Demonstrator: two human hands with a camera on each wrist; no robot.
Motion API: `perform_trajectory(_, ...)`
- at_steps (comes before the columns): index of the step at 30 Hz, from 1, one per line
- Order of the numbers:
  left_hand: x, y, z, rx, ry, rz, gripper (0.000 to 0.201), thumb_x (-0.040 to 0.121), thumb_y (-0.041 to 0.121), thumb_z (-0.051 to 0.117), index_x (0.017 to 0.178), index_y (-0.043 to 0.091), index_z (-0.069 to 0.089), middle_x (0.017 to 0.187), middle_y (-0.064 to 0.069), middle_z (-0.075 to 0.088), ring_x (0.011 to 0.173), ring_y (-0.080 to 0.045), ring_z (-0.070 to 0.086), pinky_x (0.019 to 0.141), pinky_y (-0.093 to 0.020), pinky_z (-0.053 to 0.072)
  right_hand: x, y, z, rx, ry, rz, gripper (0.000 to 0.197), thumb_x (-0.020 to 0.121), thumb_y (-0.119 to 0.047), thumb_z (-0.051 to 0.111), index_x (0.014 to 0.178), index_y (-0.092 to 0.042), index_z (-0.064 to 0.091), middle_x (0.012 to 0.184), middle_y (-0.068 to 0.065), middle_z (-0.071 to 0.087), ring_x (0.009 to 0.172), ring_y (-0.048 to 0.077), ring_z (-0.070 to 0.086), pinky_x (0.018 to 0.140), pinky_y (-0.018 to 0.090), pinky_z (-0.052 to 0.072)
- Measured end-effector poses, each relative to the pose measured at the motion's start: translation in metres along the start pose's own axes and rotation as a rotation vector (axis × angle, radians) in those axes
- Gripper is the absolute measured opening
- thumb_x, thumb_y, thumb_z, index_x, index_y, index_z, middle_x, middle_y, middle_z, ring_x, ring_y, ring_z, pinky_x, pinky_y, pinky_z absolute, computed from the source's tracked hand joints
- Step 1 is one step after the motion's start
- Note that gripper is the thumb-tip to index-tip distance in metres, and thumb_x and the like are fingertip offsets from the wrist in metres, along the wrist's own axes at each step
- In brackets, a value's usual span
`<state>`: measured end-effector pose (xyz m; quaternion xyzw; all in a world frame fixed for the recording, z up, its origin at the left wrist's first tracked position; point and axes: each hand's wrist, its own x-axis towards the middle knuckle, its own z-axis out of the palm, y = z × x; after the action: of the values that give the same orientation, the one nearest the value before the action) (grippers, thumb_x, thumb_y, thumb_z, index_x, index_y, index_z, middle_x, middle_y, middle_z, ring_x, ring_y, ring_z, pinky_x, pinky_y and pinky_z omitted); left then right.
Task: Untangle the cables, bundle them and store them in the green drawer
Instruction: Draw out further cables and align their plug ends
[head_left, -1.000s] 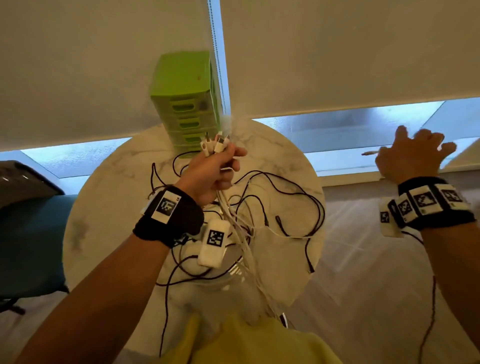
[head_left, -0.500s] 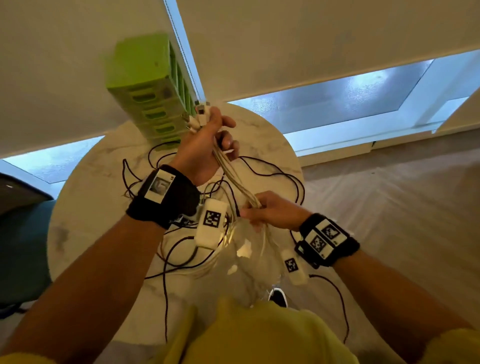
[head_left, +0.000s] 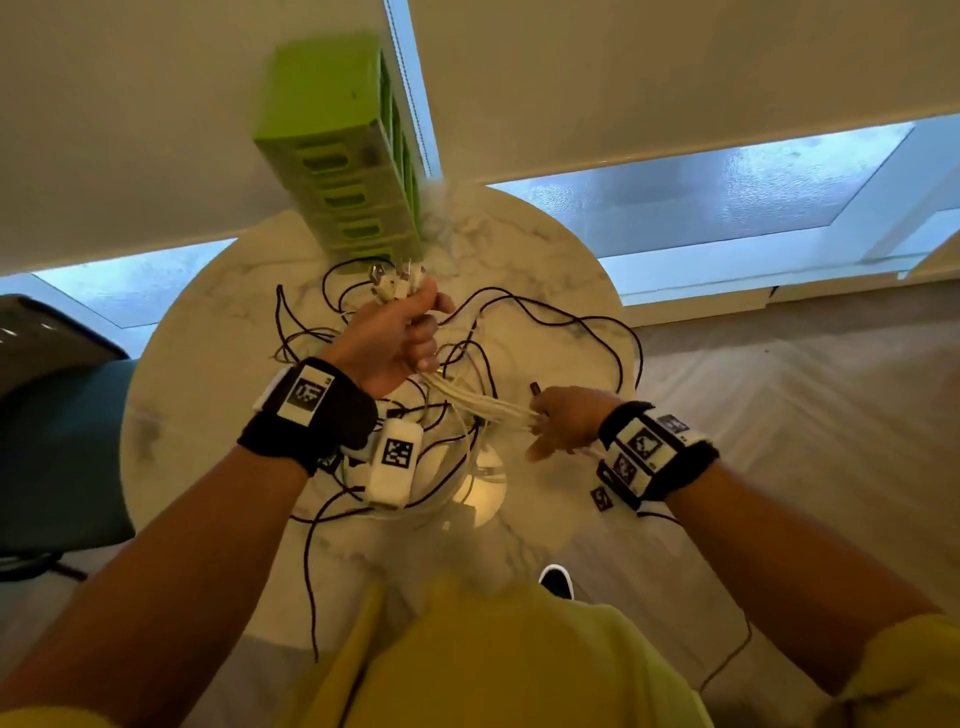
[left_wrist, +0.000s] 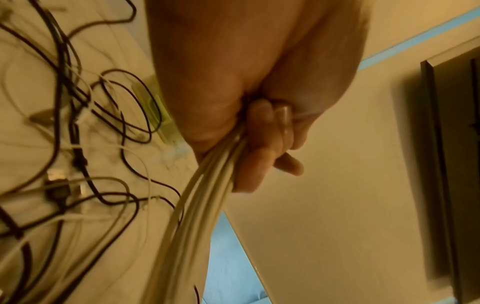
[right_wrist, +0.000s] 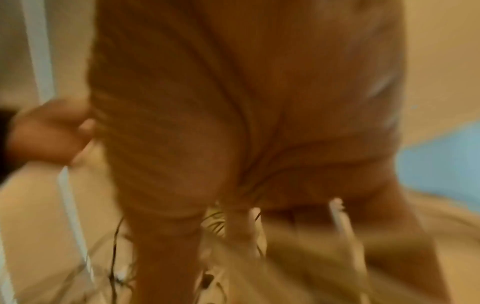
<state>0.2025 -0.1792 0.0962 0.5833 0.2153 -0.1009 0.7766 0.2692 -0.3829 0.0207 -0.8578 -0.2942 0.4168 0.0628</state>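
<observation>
Left hand (head_left: 395, 338) up over the round marble table (head_left: 197, 364), fist wrapped tight round a bunch of white cables (head_left: 483, 408), plug ends (head_left: 395, 280) poking out the top of the fist. Left wrist view backs that up: fingers (left_wrist: 259, 156) curled hard round the pale strands (left_wrist: 205, 201) running down out of the palm.

Right hand (head_left: 566, 421) lower and nearer the body, closed round the same white bundle further along, so the strands stretched fairly taut between the two hands. Exactly how those fingers sit? Can't tell, right wrist view way too blurry, just palm (right_wrist: 233, 123) and a few pale strands (right_wrist: 340, 216) below it.

Black cables (head_left: 597, 332) looped loose all over the tabletop under and around both hands, tangled with a few thinner white ones. One black connector tip (head_left: 535, 388) sticking up just beside the right hand.

Green drawer unit (head_left: 343, 150) standing at the far edge of the table, just beyond the left fist, all drawers pushed in.

Teal chair (head_left: 57, 452) off to the left of the table, yellow shirt (head_left: 493, 660) at the bottom of the head view.
</observation>
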Motion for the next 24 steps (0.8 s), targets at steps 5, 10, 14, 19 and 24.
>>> perform_trajectory(5,-0.017,-0.014,-0.034,0.090,-0.011,-0.165,0.031,0.101,0.034,0.040,0.085,0.014,0.057,0.051,0.008,0.020,0.039,-0.005,0.017,0.037,-0.019,0.019,0.020,-0.023,-0.023,0.409,0.029,-0.108,0.044,0.080,-0.048,0.071,0.118,-0.029,0.060,0.097,-0.006,0.060,0.089,0.018,0.059,0.072,0.030,0.051)
perform_trajectory(10,-0.032,-0.037,-0.062,0.082,0.025,-0.286,0.028,0.101,0.032,0.042,0.084,0.014,0.054,0.049,0.009,0.021,0.035,-0.004,0.019,0.033,-0.016,0.021,0.056,-0.046,-0.007,0.136,0.085,-0.013,0.021,0.091,-0.020,0.061,0.109,-0.010,0.066,0.101,0.011,0.067,0.076,0.019,0.061,0.059,0.024,0.052)
perform_trajectory(14,-0.039,-0.044,-0.086,0.010,0.071,-0.285,0.028,0.100,0.033,0.043,0.085,0.013,0.054,0.047,0.009,0.023,0.036,-0.004,0.020,0.034,-0.017,0.021,0.076,-0.043,0.023,-0.109,0.095,0.038,0.035,0.086,-0.016,0.066,0.121,-0.014,0.060,0.122,0.009,0.061,0.107,0.025,0.059,0.089,0.034,0.050)
perform_trajectory(19,-0.037,-0.045,-0.106,-0.069,0.121,-0.247,0.027,0.101,0.030,0.042,0.084,0.013,0.054,0.047,0.009,0.023,0.035,-0.004,0.020,0.034,-0.017,0.022,0.085,-0.042,0.031,0.011,0.203,0.036,0.043,0.079,-0.029,0.075,0.119,-0.025,0.061,0.120,0.003,0.061,0.109,0.023,0.058,0.094,0.035,0.049)
perform_trajectory(24,-0.033,-0.045,-0.114,-0.077,0.119,-0.245,0.025,0.101,0.029,0.043,0.085,0.013,0.054,0.048,0.009,0.023,0.036,-0.005,0.021,0.034,-0.017,0.024,0.090,-0.043,0.042,0.041,0.322,0.043,0.030,0.086,-0.031,0.066,0.115,-0.024,0.063,0.118,0.006,0.063,0.105,0.026,0.060,0.089,0.035,0.049)
